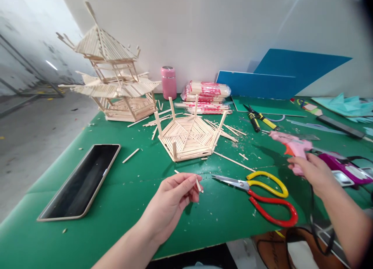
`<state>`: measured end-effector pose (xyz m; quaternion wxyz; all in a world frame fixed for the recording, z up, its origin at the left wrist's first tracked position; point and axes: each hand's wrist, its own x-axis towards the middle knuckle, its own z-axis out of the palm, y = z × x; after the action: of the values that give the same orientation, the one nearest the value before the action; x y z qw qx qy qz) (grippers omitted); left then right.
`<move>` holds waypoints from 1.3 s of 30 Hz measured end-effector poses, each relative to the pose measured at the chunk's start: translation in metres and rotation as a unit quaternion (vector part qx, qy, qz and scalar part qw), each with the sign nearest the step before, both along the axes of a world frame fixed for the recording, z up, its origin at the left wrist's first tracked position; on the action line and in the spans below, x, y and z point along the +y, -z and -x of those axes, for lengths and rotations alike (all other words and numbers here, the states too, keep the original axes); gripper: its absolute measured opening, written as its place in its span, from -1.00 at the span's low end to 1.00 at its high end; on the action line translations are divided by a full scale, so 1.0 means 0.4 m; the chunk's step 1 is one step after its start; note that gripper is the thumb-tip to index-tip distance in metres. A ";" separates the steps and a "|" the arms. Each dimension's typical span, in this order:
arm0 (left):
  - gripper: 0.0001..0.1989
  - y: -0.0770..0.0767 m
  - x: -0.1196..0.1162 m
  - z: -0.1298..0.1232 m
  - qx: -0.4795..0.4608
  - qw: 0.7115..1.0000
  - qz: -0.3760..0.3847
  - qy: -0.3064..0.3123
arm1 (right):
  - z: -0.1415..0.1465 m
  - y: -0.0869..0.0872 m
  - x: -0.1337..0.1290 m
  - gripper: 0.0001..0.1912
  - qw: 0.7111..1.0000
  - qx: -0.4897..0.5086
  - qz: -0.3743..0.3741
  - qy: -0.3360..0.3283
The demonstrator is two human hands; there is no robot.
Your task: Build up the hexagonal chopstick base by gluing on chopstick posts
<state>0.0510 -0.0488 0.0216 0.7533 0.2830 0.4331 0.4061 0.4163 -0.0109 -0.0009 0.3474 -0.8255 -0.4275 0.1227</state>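
Near the front centre, my left hand (pixel 177 191) pinches a short wooden stick (pixel 198 185) between thumb and fingers. My right hand (pixel 311 170) is wrapped round the handle of a pink glue gun (pixel 291 141), its nozzle pointing left. Just beyond my left hand, a hexagonal stick base (pixel 186 135) with several upright posts rests on the green table (pixel 128 195). Scissors (pixel 247 185) with one yellow and one red handle lie between my hands, blades towards the left.
A tall stick pagoda (pixel 116 86) stands back left, beside a pink bottle (pixel 168 82) and wrapped stick bundles (pixel 206 92). A phone (pixel 80 181) lies left. Pliers (pixel 259 119), blue boards (pixel 279 78) and a purple device (pixel 346 168) are right. Loose sticks surround the base.
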 end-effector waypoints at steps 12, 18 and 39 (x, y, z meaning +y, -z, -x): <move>-0.87 0.011 0.005 -0.080 -0.115 0.992 0.044 -0.013 | 0.334 -0.101 -0.176 -0.82 0.894 0.401 -0.081 -0.182; -0.89 -0.002 -0.016 -0.139 -0.152 0.987 0.053 -0.012 | 0.439 -0.063 -0.189 -0.93 0.813 0.503 -0.120 -0.269; -0.94 -0.061 -0.001 -0.113 -0.044 0.986 -0.135 -0.086 | 0.473 -0.073 -0.155 -0.85 0.796 0.581 -0.063 -0.156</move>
<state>0.0962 -0.0491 0.0461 0.6887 0.3257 0.3636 0.5360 0.2270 -0.0729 0.0284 0.5579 -0.4976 -0.2747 0.6047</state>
